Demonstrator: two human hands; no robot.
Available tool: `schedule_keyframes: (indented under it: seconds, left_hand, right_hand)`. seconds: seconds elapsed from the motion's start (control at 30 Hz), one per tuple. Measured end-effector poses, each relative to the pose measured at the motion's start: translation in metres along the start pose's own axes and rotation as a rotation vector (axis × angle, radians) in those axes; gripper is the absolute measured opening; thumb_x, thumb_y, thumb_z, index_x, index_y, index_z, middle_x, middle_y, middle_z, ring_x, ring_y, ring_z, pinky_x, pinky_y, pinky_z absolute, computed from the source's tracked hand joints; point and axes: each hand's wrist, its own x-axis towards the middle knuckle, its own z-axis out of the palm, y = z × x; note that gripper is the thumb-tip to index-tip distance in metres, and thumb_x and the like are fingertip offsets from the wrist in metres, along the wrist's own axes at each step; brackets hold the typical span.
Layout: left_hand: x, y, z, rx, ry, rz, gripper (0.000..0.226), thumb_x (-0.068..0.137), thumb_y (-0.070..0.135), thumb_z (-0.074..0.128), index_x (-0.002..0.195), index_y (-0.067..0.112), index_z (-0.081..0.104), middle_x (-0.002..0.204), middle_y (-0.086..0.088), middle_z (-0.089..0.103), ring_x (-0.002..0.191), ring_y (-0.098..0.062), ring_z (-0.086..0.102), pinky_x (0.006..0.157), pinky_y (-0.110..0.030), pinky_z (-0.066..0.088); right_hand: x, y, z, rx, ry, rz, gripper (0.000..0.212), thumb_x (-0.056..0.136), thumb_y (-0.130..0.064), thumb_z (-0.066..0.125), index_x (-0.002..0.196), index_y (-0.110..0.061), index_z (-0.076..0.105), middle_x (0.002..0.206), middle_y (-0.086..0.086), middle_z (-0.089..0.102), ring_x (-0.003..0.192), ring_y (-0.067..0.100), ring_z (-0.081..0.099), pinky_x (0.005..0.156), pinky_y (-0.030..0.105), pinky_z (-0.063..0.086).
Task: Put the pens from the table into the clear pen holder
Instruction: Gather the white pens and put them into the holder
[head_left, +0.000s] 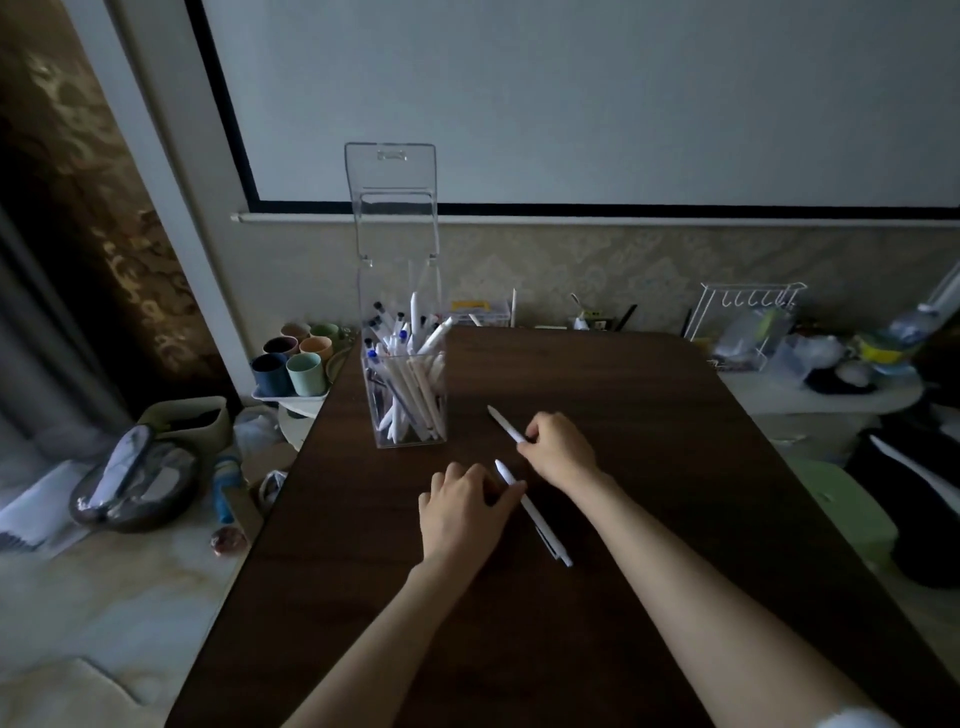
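A dim room seen from above a dark brown wooden tabletop (597, 374). Two bare forearms reach forward over it.

The right hand (558, 447) is curled closed, its grip around the rear end of a white pen (503, 423). That pen's tip points away and to the left, just above or on the wood; which of the two cannot be told.

The left hand (465, 506) rests palm down with fingers bent. Its thumb and forefinger pinch a second white pen (535, 514) near the front end. This pen lies flat on the tabletop, running diagonally from between the two hands back towards the right forearm, with a dark clip near its rear end.

The clear pen holder (405, 384) stands upright near the far left edge of the tabletop, well apart from both hands. Its tall hinged lid stands open above it. It is crowded with white and cream pens, some with blue or dark caps.

Beyond the left edge, pastel cups (296, 364) sit on a tray. A white wire rack (743, 317) stands at the far right. A projector screen (571, 98) with a black border covers the wall.

No readable writing or brand mark shows anywhere; it is too dark and small to tell.
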Motion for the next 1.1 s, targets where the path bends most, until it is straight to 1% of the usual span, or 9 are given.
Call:
schedule_keyframes:
  seconds: [0.17, 0.37, 0.5, 0.6, 0.7, 0.8, 0.9, 1.03, 1.1]
  left_hand:
    - [0.006, 0.02, 0.011, 0.136, -0.02, -0.104, 0.062, 0.078, 0.065, 0.048, 0.111, 0.013, 0.048, 0.121, -0.009, 0.049, 0.117, -0.028, 0.042, 0.095, -0.039, 0.037]
    - [0.013, 0.023, 0.0, 0.078, -0.132, -0.19, 0.035, 0.084, 0.033, 0.057, 0.108, 0.008, 0.053, 0.114, -0.009, 0.054, 0.107, -0.027, 0.054, 0.08, -0.035, 0.042]
    - [0.019, 0.005, -0.035, -0.246, -0.126, -0.11, 0.016, 0.085, 0.026, 0.058, 0.08, 0.011, 0.056, 0.085, -0.006, 0.061, 0.071, -0.011, 0.057, 0.061, -0.024, 0.043]
    - [0.022, 0.004, -0.085, -0.531, 0.08, 0.092, 0.005, 0.088, 0.017, 0.056, 0.092, 0.015, 0.054, 0.082, 0.006, 0.061, 0.075, -0.002, 0.059, 0.06, -0.013, 0.047]
    - [0.036, 0.01, -0.141, -0.623, 0.449, 0.251, 0.013, 0.086, 0.014, 0.06, 0.095, 0.009, 0.053, 0.081, 0.01, 0.06, 0.074, -0.003, 0.061, 0.063, -0.008, 0.048]
    - [0.061, 0.014, -0.177, -0.663, 0.641, 0.302, 0.017, 0.086, 0.014, 0.06, 0.099, 0.007, 0.051, 0.086, 0.007, 0.063, 0.076, 0.001, 0.061, 0.066, -0.011, 0.051]
    - [0.082, 0.008, -0.188, -0.576, 0.667, 0.347, 0.02, 0.088, 0.012, 0.057, 0.105, 0.006, 0.047, 0.093, -0.001, 0.062, 0.078, -0.005, 0.061, 0.067, -0.017, 0.053]
    - [0.092, -0.012, -0.169, -0.382, 0.576, 0.353, 0.036, 0.088, 0.006, 0.056, 0.12, 0.003, 0.041, 0.089, -0.01, 0.065, 0.075, -0.021, 0.063, 0.061, -0.028, 0.051]
    - [0.093, -0.024, -0.158, -0.329, 0.523, 0.362, 0.046, 0.086, 0.003, 0.057, 0.128, 0.003, 0.037, 0.088, -0.017, 0.067, 0.076, -0.026, 0.065, 0.066, -0.031, 0.051]
  right_hand:
    - [-0.026, 0.025, -0.009, 0.072, 0.082, 0.064, 0.01, 0.086, -0.019, 0.059, 0.094, -0.014, 0.063, 0.099, 0.003, 0.065, 0.086, 0.018, 0.062, 0.071, 0.032, 0.05]
    - [-0.045, 0.03, -0.02, 0.433, 0.062, 0.147, 0.014, 0.082, -0.014, 0.063, 0.093, -0.007, 0.065, 0.082, 0.003, 0.066, 0.071, 0.014, 0.061, 0.061, 0.025, 0.049]
    - [-0.05, 0.005, -0.032, 0.955, -0.045, 0.057, 0.048, 0.084, 0.002, 0.058, 0.129, -0.009, 0.044, 0.098, 0.007, 0.062, 0.074, 0.017, 0.067, 0.072, 0.033, 0.056]
    - [-0.047, -0.028, -0.048, 1.128, -0.033, -0.152, 0.084, 0.082, 0.008, 0.057, 0.141, -0.036, 0.018, 0.107, 0.003, 0.053, 0.088, 0.026, 0.068, 0.087, 0.045, 0.055]
    - [-0.034, -0.065, -0.068, 1.048, 0.174, -0.48, 0.099, 0.076, 0.0, 0.068, 0.133, -0.058, 0.012, 0.135, 0.021, 0.039, 0.115, 0.038, 0.055, 0.087, 0.052, 0.054]
    - [-0.023, -0.105, -0.08, 0.948, 0.356, -0.644, 0.086, 0.079, 0.001, 0.065, 0.135, -0.045, 0.019, 0.112, 0.018, 0.051, 0.089, 0.019, 0.065, 0.069, 0.039, 0.06]
    - [-0.012, -0.131, -0.076, 1.07, 0.495, -0.636, 0.074, 0.082, -0.001, 0.062, 0.134, -0.037, 0.024, 0.091, 0.018, 0.058, 0.078, 0.029, 0.066, 0.065, 0.042, 0.059]
    - [0.0, -0.133, -0.048, 0.957, 0.584, -0.665, 0.059, 0.087, -0.003, 0.057, 0.132, -0.027, 0.027, 0.09, 0.014, 0.062, 0.076, 0.014, 0.065, 0.065, 0.021, 0.055]
    - [0.002, -0.126, -0.031, 0.829, 0.572, -0.675, 0.053, 0.089, -0.008, 0.056, 0.131, -0.025, 0.029, 0.086, 0.003, 0.061, 0.073, 0.012, 0.063, 0.062, 0.023, 0.055]
